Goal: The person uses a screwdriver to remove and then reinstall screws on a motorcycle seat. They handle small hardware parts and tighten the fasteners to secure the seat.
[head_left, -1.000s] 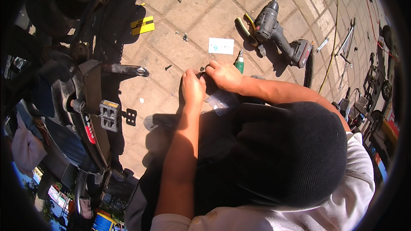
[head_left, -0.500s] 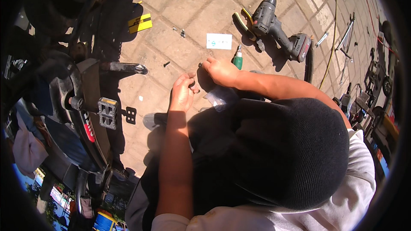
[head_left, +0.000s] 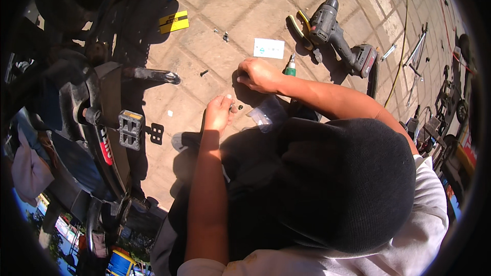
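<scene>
My left hand (head_left: 219,113) is closed above the paving, fingertips together. A small grey bit shows at them, too small to name. Just right of these fingertips is a small dark round piece (head_left: 240,107). Farther off and to the right, my right hand (head_left: 259,75) has its fingers curled down in a pinch, and what they hold is hidden. A clear plastic bag (head_left: 267,114) lies below the right wrist. Beyond the right hand are a green-handled screwdriver (head_left: 290,66), partly covered by my forearm, and a white printed card (head_left: 269,48). A dark screw (head_left: 204,72) lies left of it.
A cordless drill (head_left: 330,28) and yellow-handled pliers (head_left: 302,29) lie at the far right, with wrenches (head_left: 417,46) beyond. Small screws (head_left: 225,36) and a yellow card (head_left: 174,22) are on the paving. A bicycle-like frame with a pedal (head_left: 131,130) stands at left. Dark ribbed cloth (head_left: 353,184) fills the foreground.
My right hand has moved slightly away and its fingers have curled downward. The left hand's fingers have drawn closer together. The whole view has shifted a little.
</scene>
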{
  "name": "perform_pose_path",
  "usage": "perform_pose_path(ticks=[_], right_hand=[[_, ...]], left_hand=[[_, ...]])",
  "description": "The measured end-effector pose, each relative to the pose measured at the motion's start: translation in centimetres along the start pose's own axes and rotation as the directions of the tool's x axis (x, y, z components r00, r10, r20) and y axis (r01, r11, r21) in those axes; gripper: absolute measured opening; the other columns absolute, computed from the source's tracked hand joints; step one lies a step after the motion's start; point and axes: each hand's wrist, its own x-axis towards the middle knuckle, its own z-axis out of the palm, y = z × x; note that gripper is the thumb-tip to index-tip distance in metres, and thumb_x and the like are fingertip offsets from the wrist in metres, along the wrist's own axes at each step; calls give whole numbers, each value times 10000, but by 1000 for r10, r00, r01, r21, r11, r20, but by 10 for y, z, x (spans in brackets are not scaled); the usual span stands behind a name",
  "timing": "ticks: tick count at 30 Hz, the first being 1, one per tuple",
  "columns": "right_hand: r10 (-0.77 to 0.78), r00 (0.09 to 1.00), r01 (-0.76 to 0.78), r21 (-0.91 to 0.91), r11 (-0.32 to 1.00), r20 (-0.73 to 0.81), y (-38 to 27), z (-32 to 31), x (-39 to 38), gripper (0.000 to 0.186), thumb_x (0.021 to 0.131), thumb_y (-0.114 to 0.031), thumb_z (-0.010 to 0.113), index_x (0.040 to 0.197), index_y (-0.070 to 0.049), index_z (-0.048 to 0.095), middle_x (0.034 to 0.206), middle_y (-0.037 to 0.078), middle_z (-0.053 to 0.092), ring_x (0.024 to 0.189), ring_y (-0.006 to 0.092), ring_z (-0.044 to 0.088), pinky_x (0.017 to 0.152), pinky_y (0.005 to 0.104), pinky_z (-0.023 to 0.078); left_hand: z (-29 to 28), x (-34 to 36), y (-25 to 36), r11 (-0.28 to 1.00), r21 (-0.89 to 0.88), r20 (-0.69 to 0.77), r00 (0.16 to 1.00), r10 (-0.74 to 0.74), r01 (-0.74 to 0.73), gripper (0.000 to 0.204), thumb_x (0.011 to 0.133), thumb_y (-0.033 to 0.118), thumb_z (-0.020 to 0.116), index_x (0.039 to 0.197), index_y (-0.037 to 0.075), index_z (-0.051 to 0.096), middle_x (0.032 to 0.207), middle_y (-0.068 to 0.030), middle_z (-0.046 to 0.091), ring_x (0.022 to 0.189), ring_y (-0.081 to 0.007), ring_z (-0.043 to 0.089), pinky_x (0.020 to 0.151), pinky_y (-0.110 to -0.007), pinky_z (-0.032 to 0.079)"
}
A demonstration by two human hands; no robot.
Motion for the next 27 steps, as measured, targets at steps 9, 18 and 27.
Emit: perform_pose_path(ticks=[9, 18, 27], right_hand=[[279, 856, -494, 847, 197, 434, 13, -41, 68, 186, 909, -188, 617, 853, -11, 606, 702, 125, 598, 613, 262, 602, 587, 378, 512], [152, 988, -155, -322, 934, -36, 7, -41, 86, 279, 870, -247, 647, 1002, -18, 557, 953, 193, 659, 892, 406, 641, 765, 473, 515], [101, 992, -58, -433, 899, 76, 12, -48, 100, 217, 914, -182, 463, 938, 14, 552, 875, 251, 653, 794, 442, 651, 684, 518, 524]], left_hand=[[-15, 2, -14, 992, -43, 198, 972, 124, -118, 167, 947, 137, 617, 1014, -15, 637, 840, -98, 652, 581, -98, 511, 523, -234, 412], [11, -6, -31, 733, 608, -41, 909, 414, -306, 230, 801, 168, 771, 910, 26, 626, 690, -84, 608, 620, -204, 590, 597, -344, 470], [14, -1, -49, 471, 783, 75, 813, 578, -407, 266, 834, 153, 703, 1036, 50, 564, 821, -189, 659, 781, -374, 650, 674, -434, 495]])
